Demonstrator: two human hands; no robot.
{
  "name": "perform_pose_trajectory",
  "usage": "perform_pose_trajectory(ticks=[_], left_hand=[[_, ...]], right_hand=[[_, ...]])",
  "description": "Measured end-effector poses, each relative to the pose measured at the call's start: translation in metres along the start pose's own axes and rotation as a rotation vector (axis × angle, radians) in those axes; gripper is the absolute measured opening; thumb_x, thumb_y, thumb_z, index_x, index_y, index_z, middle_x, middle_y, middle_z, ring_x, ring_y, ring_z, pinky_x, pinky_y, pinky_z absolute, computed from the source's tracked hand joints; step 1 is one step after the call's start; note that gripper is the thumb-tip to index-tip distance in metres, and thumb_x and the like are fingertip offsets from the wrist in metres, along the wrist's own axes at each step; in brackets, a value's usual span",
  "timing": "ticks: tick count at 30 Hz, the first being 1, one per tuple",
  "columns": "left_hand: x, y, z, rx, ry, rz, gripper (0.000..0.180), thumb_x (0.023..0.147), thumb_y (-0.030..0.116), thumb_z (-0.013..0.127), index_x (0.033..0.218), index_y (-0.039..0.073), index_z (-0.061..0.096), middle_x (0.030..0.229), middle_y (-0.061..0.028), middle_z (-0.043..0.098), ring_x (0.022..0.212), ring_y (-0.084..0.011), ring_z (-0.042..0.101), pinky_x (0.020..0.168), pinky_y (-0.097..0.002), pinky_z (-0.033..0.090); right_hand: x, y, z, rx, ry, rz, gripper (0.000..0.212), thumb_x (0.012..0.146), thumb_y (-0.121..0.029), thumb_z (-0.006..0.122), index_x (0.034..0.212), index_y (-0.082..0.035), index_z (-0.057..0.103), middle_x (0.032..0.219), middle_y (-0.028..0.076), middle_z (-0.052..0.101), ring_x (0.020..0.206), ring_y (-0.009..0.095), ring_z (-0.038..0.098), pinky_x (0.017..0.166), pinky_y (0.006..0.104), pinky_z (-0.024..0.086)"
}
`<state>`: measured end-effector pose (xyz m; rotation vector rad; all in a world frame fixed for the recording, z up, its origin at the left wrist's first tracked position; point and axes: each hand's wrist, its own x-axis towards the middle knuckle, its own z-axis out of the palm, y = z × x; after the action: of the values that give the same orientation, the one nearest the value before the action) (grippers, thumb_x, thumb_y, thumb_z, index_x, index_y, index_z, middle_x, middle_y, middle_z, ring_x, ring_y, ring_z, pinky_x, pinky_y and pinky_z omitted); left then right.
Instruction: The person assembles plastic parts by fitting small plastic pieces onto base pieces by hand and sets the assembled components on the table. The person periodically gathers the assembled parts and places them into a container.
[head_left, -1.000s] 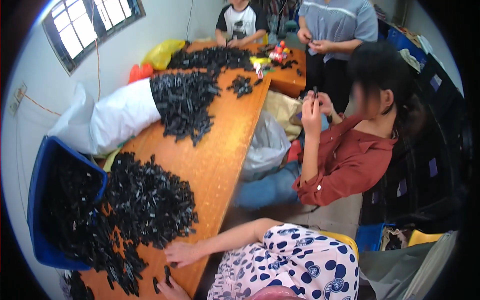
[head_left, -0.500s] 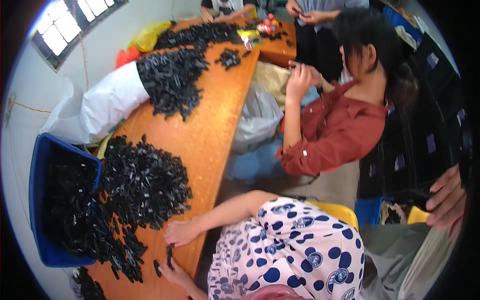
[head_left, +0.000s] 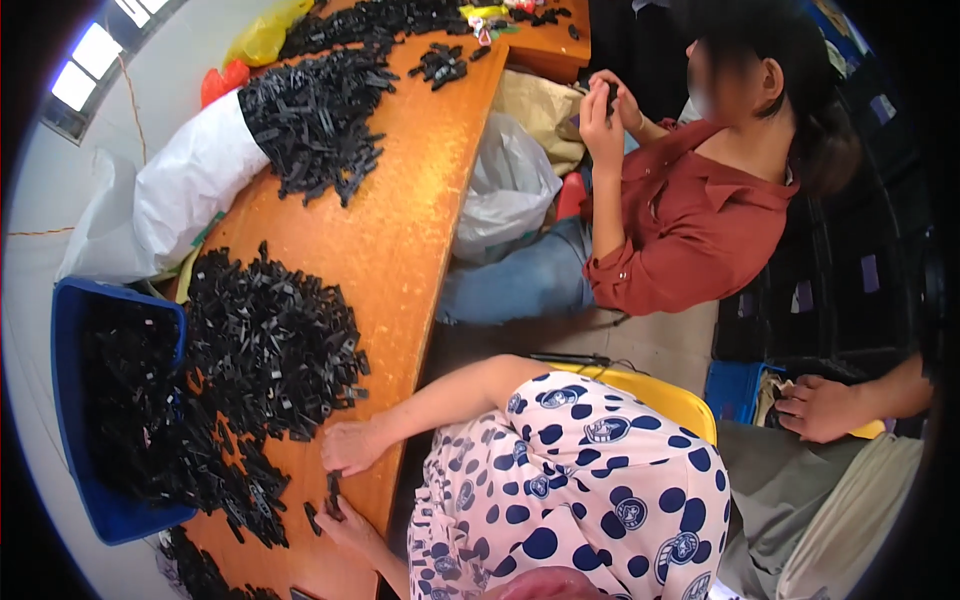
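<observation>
Over the orange-brown table, both my hands are close together by its near edge. My left hand is closed, with a narrow black plastic piece between its fingers and standing on the tabletop. A second black piece lies against its fingertips. My right hand has its fingers bent down and drawn together just above the held piece; whether they grip anything is hidden. Beyond both hands spreads a large heap of small black plastic pieces, some running toward a blue bin.
A white sack spills more black pieces farther up the table. A co-worker in a red shirt holds a dark piece in both hands. Behind my spotted sleeve are a yellow stool and another person's hand. Black crates stand at right.
The view has shifted, so the table sits higher and farther left. My hands keep nearly the same pose around the black piece. At right, another person's hand has moved inward and down.
</observation>
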<state>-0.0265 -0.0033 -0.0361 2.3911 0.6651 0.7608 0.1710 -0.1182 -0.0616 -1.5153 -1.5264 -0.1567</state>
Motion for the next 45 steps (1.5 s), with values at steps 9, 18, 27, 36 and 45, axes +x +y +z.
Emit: perform_pose_trajectory(ticks=[9, 18, 27, 36, 45], left_hand=[[0.011, 0.017, 0.009, 0.216, -0.054, 0.011, 0.017, 0.088, 0.005, 0.071, 0.101, -0.004, 0.063, 0.092, -0.0134, 0.056, 0.082, -0.0263, 0.058, 0.066, -0.0314, 0.049], [0.011, 0.004, 0.010, 0.169, -0.048, -0.048, 0.015, 0.089, 0.003, 0.069, 0.101, -0.004, 0.064, 0.094, -0.0171, 0.061, 0.092, -0.0351, 0.059, 0.084, -0.0413, 0.049], [0.010, 0.012, 0.007, 0.199, -0.025, 0.020, 0.014, 0.089, 0.002, 0.068, 0.101, -0.005, 0.064, 0.094, -0.0155, 0.059, 0.091, -0.0332, 0.059, 0.081, -0.0400, 0.050], [0.014, 0.018, 0.006, 0.202, -0.042, -0.058, 0.014, 0.091, 0.002, 0.068, 0.101, -0.006, 0.063, 0.096, -0.0158, 0.060, 0.091, -0.0300, 0.060, 0.082, -0.0366, 0.050], [0.013, 0.006, 0.007, 0.155, 0.001, -0.058, 0.018, 0.092, 0.005, 0.069, 0.104, -0.004, 0.059, 0.098, -0.0153, 0.060, 0.088, -0.0267, 0.060, 0.080, -0.0352, 0.050]], right_hand=[[-0.002, 0.015, -0.014, -0.014, -0.041, 0.013, 0.024, 0.073, -0.029, 0.073, 0.076, -0.006, 0.066, 0.077, 0.012, 0.069, 0.080, 0.034, 0.068, 0.067, 0.0471, 0.050], [-0.002, 0.015, -0.012, -0.016, -0.072, 0.027, 0.026, 0.074, -0.031, 0.075, 0.081, -0.008, 0.064, 0.080, 0.009, 0.067, 0.083, 0.032, 0.067, 0.073, 0.0445, 0.048], [-0.001, 0.010, -0.011, -0.079, -0.121, 0.060, 0.027, 0.076, -0.032, 0.075, 0.084, -0.009, 0.065, 0.083, 0.008, 0.067, 0.084, 0.031, 0.067, 0.074, 0.0443, 0.049], [0.001, 0.013, -0.014, -0.064, -0.113, 0.055, 0.027, 0.076, -0.033, 0.075, 0.084, -0.009, 0.066, 0.082, 0.008, 0.068, 0.085, 0.030, 0.068, 0.075, 0.0441, 0.049], [0.002, 0.019, -0.006, -0.033, -0.145, 0.038, 0.026, 0.077, -0.033, 0.076, 0.089, -0.010, 0.069, 0.085, 0.008, 0.070, 0.089, 0.030, 0.068, 0.075, 0.0437, 0.049]])
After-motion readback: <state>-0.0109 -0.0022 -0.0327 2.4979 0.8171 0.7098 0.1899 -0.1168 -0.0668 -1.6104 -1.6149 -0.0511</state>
